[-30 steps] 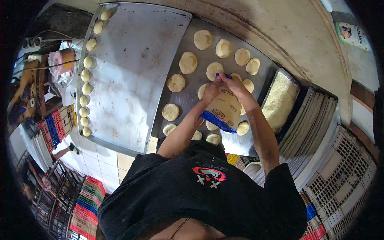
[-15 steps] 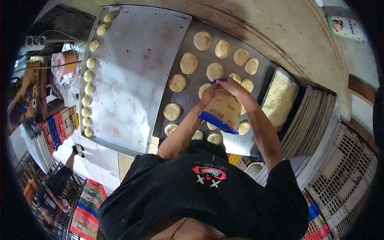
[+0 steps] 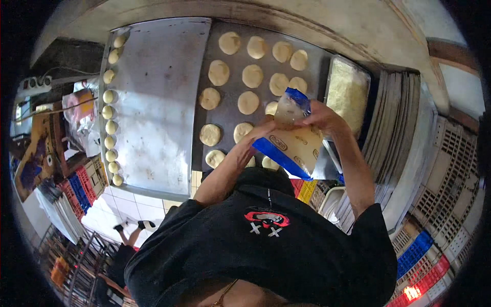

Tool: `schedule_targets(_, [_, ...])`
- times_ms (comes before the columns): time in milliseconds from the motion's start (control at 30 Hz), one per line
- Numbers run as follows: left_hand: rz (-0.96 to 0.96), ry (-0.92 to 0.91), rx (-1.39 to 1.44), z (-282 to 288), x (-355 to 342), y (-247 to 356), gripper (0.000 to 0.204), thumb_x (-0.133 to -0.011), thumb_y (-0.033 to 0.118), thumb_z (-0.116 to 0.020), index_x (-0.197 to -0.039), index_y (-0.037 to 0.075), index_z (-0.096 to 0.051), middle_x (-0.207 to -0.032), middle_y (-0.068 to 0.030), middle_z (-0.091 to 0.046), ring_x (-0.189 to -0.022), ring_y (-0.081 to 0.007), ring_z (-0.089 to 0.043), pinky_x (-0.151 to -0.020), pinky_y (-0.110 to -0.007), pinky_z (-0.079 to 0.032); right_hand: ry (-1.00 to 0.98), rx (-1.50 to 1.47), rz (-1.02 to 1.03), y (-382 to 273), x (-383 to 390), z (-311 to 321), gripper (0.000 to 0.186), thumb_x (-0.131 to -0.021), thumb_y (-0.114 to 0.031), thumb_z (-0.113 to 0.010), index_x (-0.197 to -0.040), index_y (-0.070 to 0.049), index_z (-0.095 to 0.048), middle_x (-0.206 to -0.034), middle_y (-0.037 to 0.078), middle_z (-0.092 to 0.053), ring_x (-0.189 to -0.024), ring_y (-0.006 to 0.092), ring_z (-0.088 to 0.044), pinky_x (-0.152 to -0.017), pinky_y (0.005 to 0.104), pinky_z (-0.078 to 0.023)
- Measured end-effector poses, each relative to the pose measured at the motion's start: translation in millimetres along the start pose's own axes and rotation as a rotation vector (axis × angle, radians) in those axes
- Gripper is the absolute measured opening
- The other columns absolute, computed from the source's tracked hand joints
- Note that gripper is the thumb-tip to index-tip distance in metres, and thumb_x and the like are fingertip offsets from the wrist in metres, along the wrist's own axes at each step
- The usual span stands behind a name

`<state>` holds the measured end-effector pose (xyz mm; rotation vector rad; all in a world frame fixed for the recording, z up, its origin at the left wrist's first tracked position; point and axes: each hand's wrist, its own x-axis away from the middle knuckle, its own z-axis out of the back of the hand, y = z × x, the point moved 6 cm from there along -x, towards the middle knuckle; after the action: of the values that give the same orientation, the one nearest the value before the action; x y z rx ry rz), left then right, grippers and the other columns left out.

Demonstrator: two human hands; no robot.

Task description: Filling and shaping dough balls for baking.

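Observation:
Between my two hands is a soft plastic bag (image 3: 291,140) with blue bands at its ends and pale contents. My left hand (image 3: 267,128) grips its left side, the fingers partly hidden behind the plastic. My right hand (image 3: 322,117) is closed round the narrowed upper part, below the blue end that sticks up beyond my fingers. Beneath the bag lies a dark baking tray (image 3: 230,107) with several flattened dough rounds (image 3: 252,76) in rows. Some rounds are covered by the bag and my arms.
To the left, a large metal tray (image 3: 158,102) carries a column of small dough balls (image 3: 108,96) along its left edge. Right of the dark tray stand a pan of pale yellow crumbs (image 3: 348,89) and stacked trays (image 3: 391,128). A person (image 3: 120,261) is at lower left.
The bag's upper blue end now rises above my hands, and my right hand has moved right, apart from my left. The view has shifted, and the person at lower left has moved.

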<state>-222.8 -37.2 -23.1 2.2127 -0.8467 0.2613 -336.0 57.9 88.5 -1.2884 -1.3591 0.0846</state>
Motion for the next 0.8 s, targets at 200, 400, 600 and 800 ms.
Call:
schedule_targets(200, [-0.063,-0.175,0.677,11,-18,-19,0.042,-0.092,0.028,-0.058,-0.12,-0.003,-0.056,-0.112,-0.0134,-0.065,-0.095,-0.0244,-0.066,-0.084,-0.036,-0.055,0.473,0.41,0.069,29,-19,23,0.022,-0.077,-0.006,-0.072,-0.098,-0.003,-0.069,-0.09,0.006,-0.071,-0.082,0.0166,-0.065,-0.077,0.0359,-0.052])
schedule_targets(400, [-0.068,0.036,0.6,-31,-31,39,0.041,-0.098,0.042,-0.051,-0.113,0.005,-0.059,-0.098,-0.0091,-0.065,-0.093,-0.0207,-0.063,-0.082,-0.037,-0.052,0.35,-0.032,0.125,50,-28,30,0.026,-0.086,-0.021,-0.071,-0.105,-0.004,-0.065,-0.098,0.005,-0.067,-0.088,0.014,-0.062,-0.078,0.0334,-0.05])
schedule_targets(600, [0.104,0.35,0.161,24,-84,-15,0.05,-0.1,0.051,-0.039,-0.118,0.009,-0.058,-0.104,-0.0106,-0.064,-0.096,-0.0256,-0.063,-0.083,-0.039,-0.05,0.654,0.06,0.217,21,-34,36,0.04,-0.091,-0.045,-0.061,-0.095,-0.005,-0.066,-0.086,0.004,-0.066,-0.084,0.0154,-0.062,-0.077,0.0313,-0.048])
schedule_targets(800, [-0.239,0.437,-1.2,73,-113,-54,0.04,-0.092,0.039,-0.053,-0.12,0.011,-0.056,-0.099,-0.0176,-0.067,-0.091,-0.037,-0.066,-0.078,-0.045,-0.052,0.379,0.233,0.102,43,-82,50,0.045,-0.094,-0.047,-0.056,-0.097,-0.004,-0.067,-0.089,0.006,-0.068,-0.085,0.0161,-0.063,-0.079,0.0333,-0.049])
